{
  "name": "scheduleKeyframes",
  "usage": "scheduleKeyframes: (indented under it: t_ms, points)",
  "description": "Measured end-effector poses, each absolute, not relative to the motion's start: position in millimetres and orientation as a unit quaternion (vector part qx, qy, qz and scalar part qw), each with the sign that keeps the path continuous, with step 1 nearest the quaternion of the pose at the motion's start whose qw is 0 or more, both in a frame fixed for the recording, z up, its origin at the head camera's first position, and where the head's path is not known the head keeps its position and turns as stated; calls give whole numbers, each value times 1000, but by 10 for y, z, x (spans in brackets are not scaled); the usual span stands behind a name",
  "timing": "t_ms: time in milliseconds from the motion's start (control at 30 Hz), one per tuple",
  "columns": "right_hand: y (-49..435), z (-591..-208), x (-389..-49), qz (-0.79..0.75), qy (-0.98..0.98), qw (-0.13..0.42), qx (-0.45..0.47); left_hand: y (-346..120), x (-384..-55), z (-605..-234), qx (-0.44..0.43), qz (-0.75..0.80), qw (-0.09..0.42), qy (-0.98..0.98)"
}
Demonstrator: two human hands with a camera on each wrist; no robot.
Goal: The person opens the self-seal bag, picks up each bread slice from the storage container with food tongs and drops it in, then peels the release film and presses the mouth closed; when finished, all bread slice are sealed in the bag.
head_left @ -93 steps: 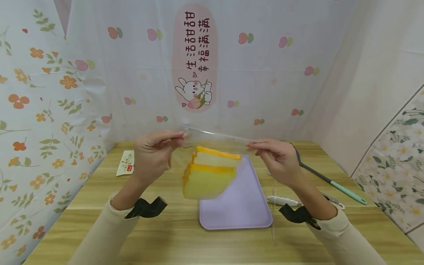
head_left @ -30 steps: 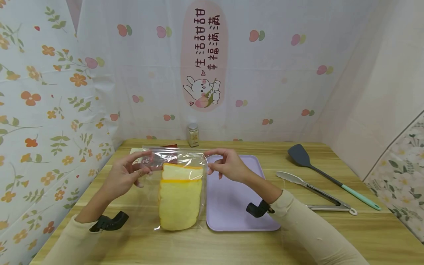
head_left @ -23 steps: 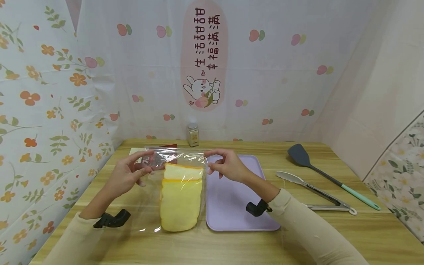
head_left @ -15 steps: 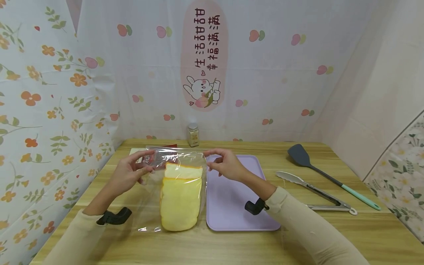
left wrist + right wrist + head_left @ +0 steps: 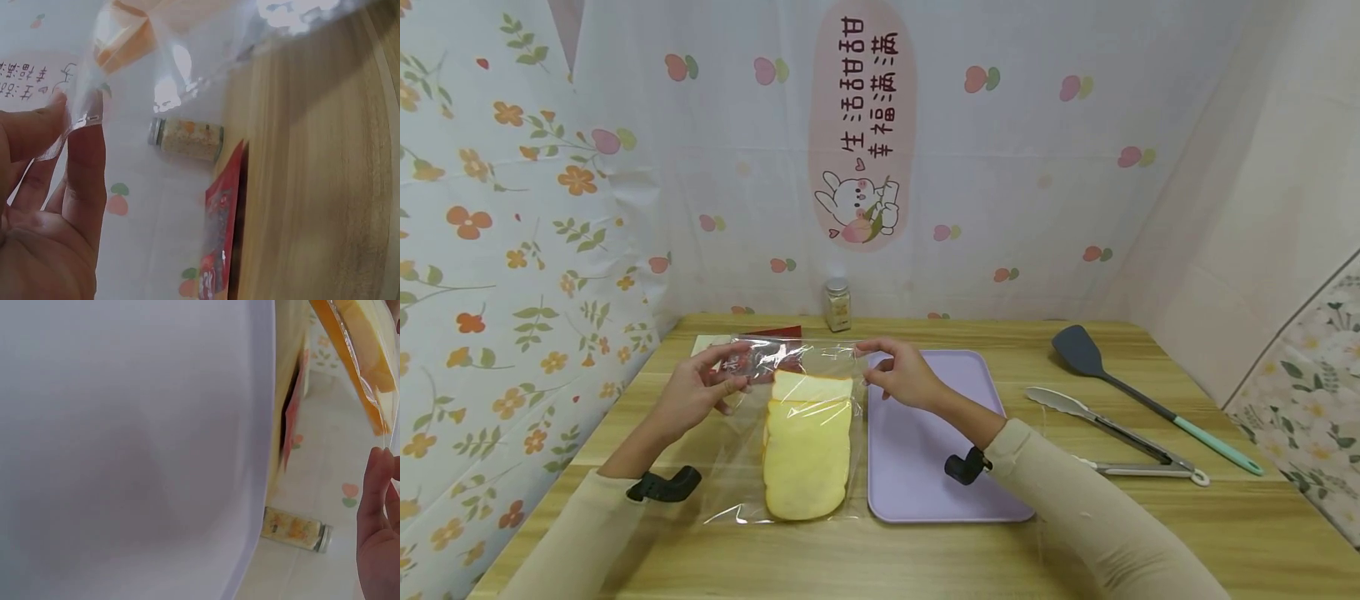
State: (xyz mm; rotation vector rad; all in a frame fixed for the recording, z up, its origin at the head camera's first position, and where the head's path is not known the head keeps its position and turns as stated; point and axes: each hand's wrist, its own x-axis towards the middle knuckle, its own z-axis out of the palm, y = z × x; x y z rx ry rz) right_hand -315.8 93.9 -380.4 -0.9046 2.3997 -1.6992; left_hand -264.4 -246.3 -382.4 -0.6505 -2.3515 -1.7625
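Note:
A clear plastic bag [image 5: 737, 475] with yellow-edged bread slices [image 5: 807, 458] inside hangs between my two hands, left of the tray in the head view. My left hand [image 5: 685, 404] pinches its upper left corner; in the left wrist view, that hand [image 5: 53, 187] has the film between thumb and finger. The upper right corner is pinched by my right hand [image 5: 904, 375], whose fingertips [image 5: 378, 459] meet at the bag's edge in the right wrist view. One slice stands a little higher behind the front one.
A lilac tray [image 5: 951, 467] lies right of the bag. Farther right are metal tongs [image 5: 1112, 425] and a dark turner [image 5: 1078, 354] with a mint handle. Behind the bag lie a red packet [image 5: 786, 333] and a pale packet [image 5: 703, 342], near a small seasoning jar [image 5: 837, 307].
Since the earliest frame, both hands have brought the bag down and left, from over the tray to beside it. In the last second, the right hand shifts slightly left and the bag settles a little.

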Motion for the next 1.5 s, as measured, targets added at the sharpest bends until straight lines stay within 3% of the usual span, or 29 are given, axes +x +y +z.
scheduleKeyframes:
  t_ms: [900,1233,1500]
  points:
    - [843,-4053,-3401,-539,803,69,-244,-2531,-2985,-4061,-181,-568,-42,-802]
    - [770,-4185,-3483,-514,830,61,-207,-2524,-3035,-4119,-173,-505,-12,-846]
    - [755,-4199,-3487,-500,842,55,-196,-2519,-3061,-4155,-175,-491,-32,-853]
